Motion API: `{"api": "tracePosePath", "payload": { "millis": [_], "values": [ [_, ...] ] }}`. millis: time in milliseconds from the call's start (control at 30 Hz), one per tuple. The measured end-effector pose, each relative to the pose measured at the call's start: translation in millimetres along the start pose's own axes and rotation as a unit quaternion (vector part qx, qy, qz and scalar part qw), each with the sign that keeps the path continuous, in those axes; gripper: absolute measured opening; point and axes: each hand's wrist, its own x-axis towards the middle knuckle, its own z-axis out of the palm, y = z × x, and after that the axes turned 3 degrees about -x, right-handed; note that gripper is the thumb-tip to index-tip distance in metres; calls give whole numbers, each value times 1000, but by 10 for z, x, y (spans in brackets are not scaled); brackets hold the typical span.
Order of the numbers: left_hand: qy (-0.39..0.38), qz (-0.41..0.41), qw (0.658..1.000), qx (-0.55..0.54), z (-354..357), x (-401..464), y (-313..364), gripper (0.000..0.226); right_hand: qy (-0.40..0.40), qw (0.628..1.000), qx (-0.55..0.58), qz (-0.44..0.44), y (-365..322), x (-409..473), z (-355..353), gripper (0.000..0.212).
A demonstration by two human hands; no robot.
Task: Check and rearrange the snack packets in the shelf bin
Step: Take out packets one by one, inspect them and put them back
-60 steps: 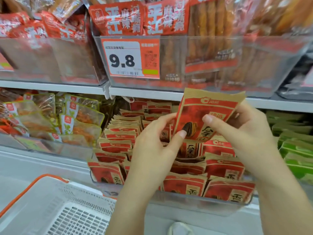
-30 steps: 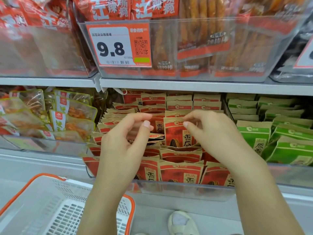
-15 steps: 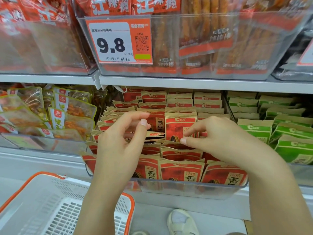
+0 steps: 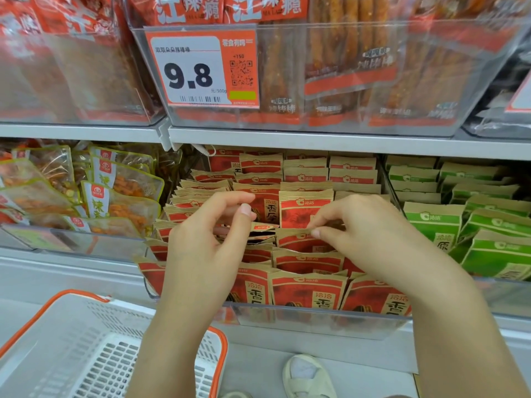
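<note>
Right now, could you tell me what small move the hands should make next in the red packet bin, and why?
Probably lift the flat-lying packet upright: it lies tipped between upright rows, just beside the left hand, while the right hand pinches a neighbouring packet's top edge.

Bright, even store lighting; soft glare on clear bins; edges bowed.

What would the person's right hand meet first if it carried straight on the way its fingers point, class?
The right hand points left across the bin. It would probably meet first the tilted red packet in the gap, then the left hand; depth is unclear.
</note>
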Motion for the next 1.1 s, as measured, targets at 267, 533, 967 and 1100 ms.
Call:
{"api": "tracePosePath", "payload": {
  "millis": [267, 533, 967, 1100],
  "values": [
    [-20, -13, 999, -35, 34, -1, 30, 16, 287, 935, 167, -122, -3, -120, -171, 13],
    [-128, -19, 984, -121, 151, -33, 234, 34, 425, 833, 315, -160, -127, -142, -183, 28],
    [21, -72, 943, -325, -79, -5, 93, 35, 120, 818, 555, -92, -373, -9, 33, 26],
    [60, -77, 947, -307, -153, -51, 42, 35, 84, 805, 581, -84, -434, 25, 122, 27]
  ]
}}
